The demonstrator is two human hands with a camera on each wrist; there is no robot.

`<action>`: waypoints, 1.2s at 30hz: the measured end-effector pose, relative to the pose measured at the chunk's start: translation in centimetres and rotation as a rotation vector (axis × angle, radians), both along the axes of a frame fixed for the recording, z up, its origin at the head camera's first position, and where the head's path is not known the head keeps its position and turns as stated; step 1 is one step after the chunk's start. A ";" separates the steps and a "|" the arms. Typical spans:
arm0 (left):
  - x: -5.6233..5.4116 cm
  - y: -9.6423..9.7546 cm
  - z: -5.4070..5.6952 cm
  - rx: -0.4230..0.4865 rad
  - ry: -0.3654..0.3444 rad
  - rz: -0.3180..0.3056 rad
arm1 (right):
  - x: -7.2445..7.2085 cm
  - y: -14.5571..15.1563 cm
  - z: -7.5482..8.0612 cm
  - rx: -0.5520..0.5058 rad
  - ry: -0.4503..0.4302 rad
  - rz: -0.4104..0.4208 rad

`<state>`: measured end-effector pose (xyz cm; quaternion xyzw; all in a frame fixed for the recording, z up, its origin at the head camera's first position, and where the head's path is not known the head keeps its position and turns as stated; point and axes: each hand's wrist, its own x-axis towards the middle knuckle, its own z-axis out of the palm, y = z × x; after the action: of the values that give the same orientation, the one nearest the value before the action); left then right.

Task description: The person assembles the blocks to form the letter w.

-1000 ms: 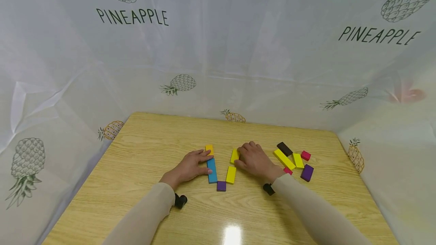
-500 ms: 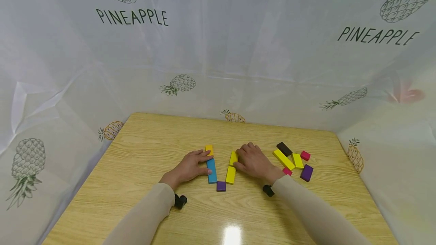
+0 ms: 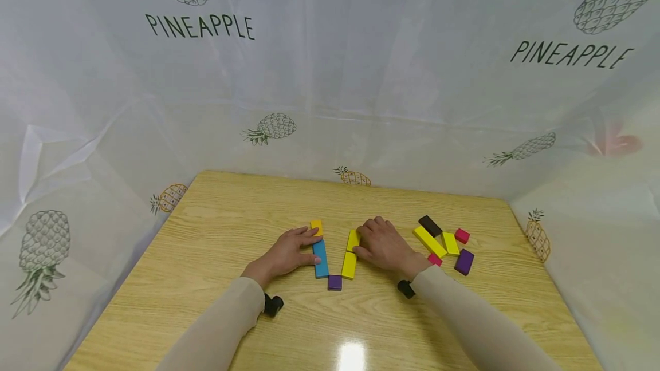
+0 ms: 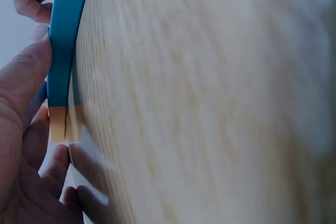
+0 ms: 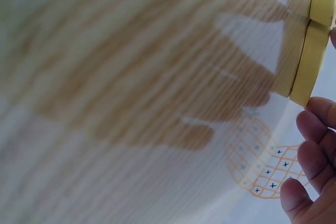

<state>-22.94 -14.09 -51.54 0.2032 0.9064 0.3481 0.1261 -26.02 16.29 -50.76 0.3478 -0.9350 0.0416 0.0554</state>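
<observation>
L hand (image 3: 290, 252), fingers spread, touches blue blk (image 3: 322, 268) & orange blk (image 3: 316, 224) abutting blue blk's far end; R hand (image 3: 384, 246) pinches far yellow blk (image 3: 353, 240), rt of blue blk, end-to-end w/ near yellow blk (image 3: 349, 266); risk: overhard R push may skew both.

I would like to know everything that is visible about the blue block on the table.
The blue block is a long, flat bar with straight edges and a smooth, slightly shiny surface; whether painted wood or plastic is unclear. It lies flat on the wood-grained table, its far end angled slightly left. That end meets the orange block; its near right corner is at the small purple block. The thumb of the left hand touches it.
</observation>
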 end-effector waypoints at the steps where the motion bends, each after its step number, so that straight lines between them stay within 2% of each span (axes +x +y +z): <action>1: 0.0 0.0 0.0 0.001 -0.001 0.001 | 0.0 0.0 0.0 0.001 0.001 0.001; 21: 0.0 -0.1 0.1 0.005 0.015 -0.026 | 0.2 0.0 0.3 0.007 0.003 0.018; 36: 0.0 -0.1 0.2 0.010 0.008 -0.023 | 0.3 -0.1 0.5 0.012 -0.004 0.013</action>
<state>-22.95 -14.18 -51.33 0.2155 0.9029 0.3502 0.1253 -25.67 16.24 -50.25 0.3541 -0.9331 0.0370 0.0514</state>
